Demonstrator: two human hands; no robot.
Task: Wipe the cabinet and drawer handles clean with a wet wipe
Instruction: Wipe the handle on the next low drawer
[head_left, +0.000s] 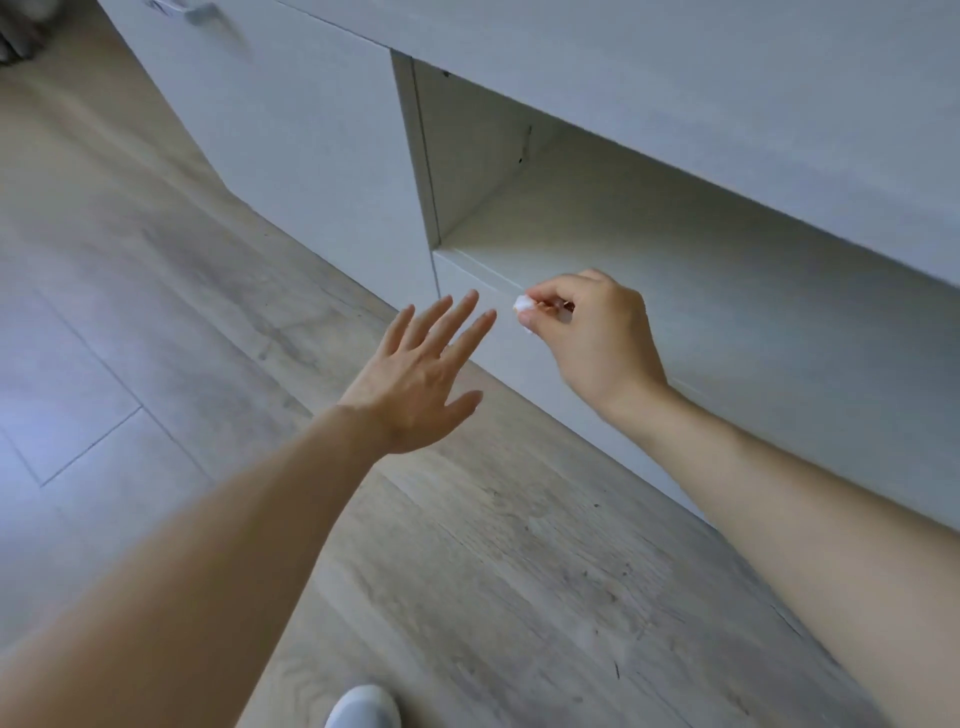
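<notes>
— Wet wipe (521, 303): where is it, from where you stand?

— Bunched into a small white wad, pinched between the thumb and curled fingertips of the right hand (597, 343). Only a bit of it shows past the fingers. It sits at the front edge of the open white compartment (623, 234), right at the lip of the low panel (519, 358) under that hand; I cannot tell whether it touches the edge.

— And the other hand?

— The left hand (421, 384) is spread flat, fingers straight and apart, holding nothing. It hovers just left of the right hand, fingertips near the lower corner of the white cabinet door (291, 135) and close to the wad without touching it.

— Any handles about?

— One metal handle (202, 13), blurred, far beyond the left hand at the top of that door. No handle shows near the right hand.

— What is below?

— Pale wood-look floor (467, 571) beneath both forearms, and the toe of a white shoe (363, 707) nearer the person than the left hand.
</notes>
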